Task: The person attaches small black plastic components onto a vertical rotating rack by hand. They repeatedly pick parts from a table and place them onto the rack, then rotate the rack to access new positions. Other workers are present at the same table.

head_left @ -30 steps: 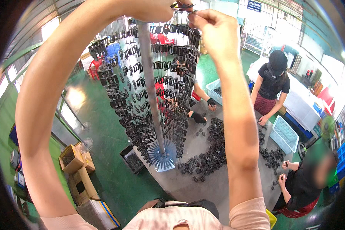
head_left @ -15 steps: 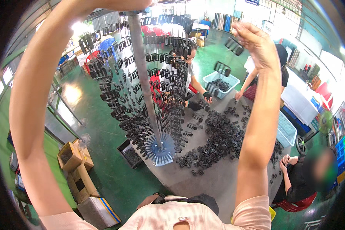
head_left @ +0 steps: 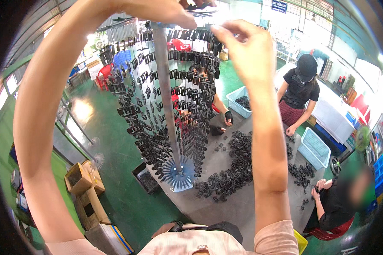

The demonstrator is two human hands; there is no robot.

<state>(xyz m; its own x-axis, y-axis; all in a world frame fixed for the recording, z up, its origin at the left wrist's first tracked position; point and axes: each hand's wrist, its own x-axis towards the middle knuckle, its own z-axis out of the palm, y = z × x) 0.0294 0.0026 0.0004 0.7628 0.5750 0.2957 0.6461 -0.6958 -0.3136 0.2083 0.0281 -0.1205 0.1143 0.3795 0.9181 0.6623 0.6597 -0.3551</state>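
A tall rack with a grey pole (head_left: 164,80) stands in front of me, hung all round with strings of small black buckle-like pieces (head_left: 136,123). At its top, my left hand (head_left: 174,15) lies by the spoked wheel, thumb stretched out; the upper picture edge cuts off most of the fingers. My right hand (head_left: 247,46) is raised at the rack's upper right, thumb and fingertips pinched together. Right under that pinch hangs a string of black buckles (head_left: 217,44), close against the other strings. Around the pole's foot sits a blue spoked wheel (head_left: 178,173).
Loose black buckles lie heaped on the grey table (head_left: 208,204). Light-blue baskets (head_left: 314,146) stand beyond it. Co-workers sit or stand around the table, one in a black cap (head_left: 306,68). Cardboard boxes (head_left: 78,178) and a black crate (head_left: 144,176) are on the floor at left.
My right hand has moved left to the rack's edge, bringing the dangling string of buckles with it. More of my left hand shows at the top.
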